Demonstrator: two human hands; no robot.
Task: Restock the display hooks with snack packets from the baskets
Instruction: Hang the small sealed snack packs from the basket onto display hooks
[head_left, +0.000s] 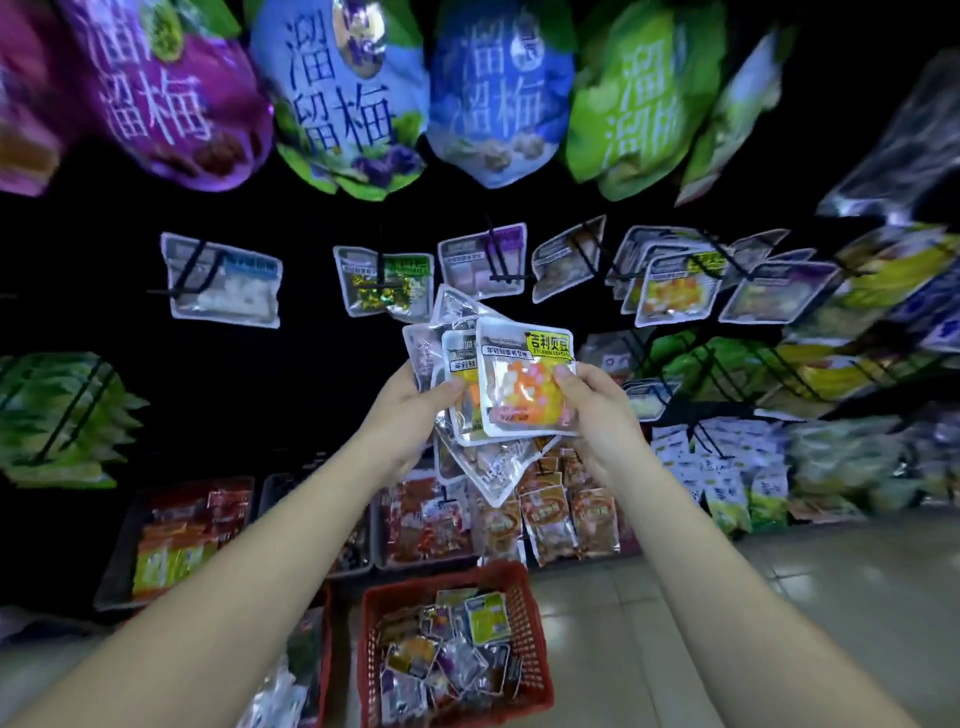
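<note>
Silver foil front packet (524, 382), its clear window showing orange, yellow and white pieces, with a yellow-green label at its 1 o'clock corner. It sits dead centre of my view. My right hand (597, 410) pinches its 3 o'clock edge, thumb on the window. My left hand (410, 410) grips the fanned stack of packets (457, 322) behind it. Red basket (532, 639) at 6 o'clock, heaped with mixed small packets (457, 654). Grey tray (111, 571) at 8 o'clock holds red and orange packs. Display hooks (498, 254) at 12 o'clock carry similar foil packets.
</note>
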